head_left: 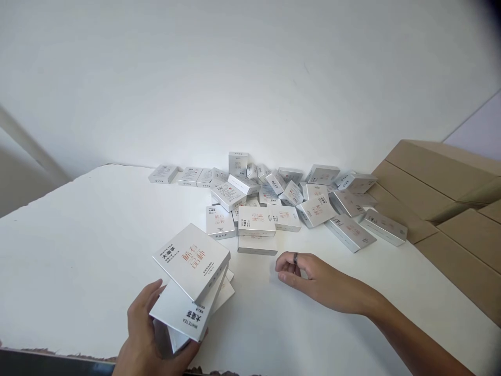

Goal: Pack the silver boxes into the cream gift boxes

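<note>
A stack of several white tea boxes (191, 261) is in my left hand (143, 334), thumb and fingers closed around its lower boxes. They sit askew; the top box lies face up, turned against the one below. Palm side and some fingertips are hidden by the boxes. My right hand (309, 277), with a dark ring on one finger, is low over the table, fingers loosely bent and slightly apart from the thumb. No object shows in it. Nearest to it is a white tea box (258, 244) lying under another tea box (257, 221) at the pile's front.
Many more silvery-white tea boxes (317, 210) lie jumbled across the back of the white table (97, 250), against the wall (250, 78). Brown cardboard cartons (442, 183) stand along the right side. The table's front edge (90, 359) looks ragged at lower left.
</note>
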The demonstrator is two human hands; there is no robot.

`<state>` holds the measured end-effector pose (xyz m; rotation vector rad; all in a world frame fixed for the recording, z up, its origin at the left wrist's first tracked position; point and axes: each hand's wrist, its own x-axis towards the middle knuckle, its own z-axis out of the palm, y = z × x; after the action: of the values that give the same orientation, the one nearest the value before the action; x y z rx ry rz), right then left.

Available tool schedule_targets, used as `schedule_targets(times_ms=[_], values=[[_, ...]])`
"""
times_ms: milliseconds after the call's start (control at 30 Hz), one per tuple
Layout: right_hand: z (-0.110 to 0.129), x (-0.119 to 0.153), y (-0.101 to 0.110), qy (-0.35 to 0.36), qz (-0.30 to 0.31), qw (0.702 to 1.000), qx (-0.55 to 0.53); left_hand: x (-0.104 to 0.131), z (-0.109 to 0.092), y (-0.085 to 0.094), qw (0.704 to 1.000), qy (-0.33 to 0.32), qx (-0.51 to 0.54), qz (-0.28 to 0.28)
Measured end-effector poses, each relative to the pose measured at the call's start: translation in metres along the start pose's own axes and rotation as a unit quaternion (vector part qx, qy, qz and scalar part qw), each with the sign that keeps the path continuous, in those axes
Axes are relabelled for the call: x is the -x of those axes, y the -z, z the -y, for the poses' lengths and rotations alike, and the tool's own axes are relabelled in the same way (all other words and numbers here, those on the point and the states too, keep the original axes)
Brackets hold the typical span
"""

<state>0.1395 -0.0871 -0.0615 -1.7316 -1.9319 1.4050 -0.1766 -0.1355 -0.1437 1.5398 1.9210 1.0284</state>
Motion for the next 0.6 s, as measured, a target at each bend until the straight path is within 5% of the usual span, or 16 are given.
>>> schedule_targets(times_ms=[333,600], values=[[0.012,0.000,-0.027,0.004,-0.096,0.994,0.045,-0.010,0.003,0.013,0.999,0.024,0.004,-0.033],[0.071,-0.016,-0.077,0.060,-0.096,0.993,0.025,-0.011,0.006,0.018,0.999,0.013,0.022,-0.047]])
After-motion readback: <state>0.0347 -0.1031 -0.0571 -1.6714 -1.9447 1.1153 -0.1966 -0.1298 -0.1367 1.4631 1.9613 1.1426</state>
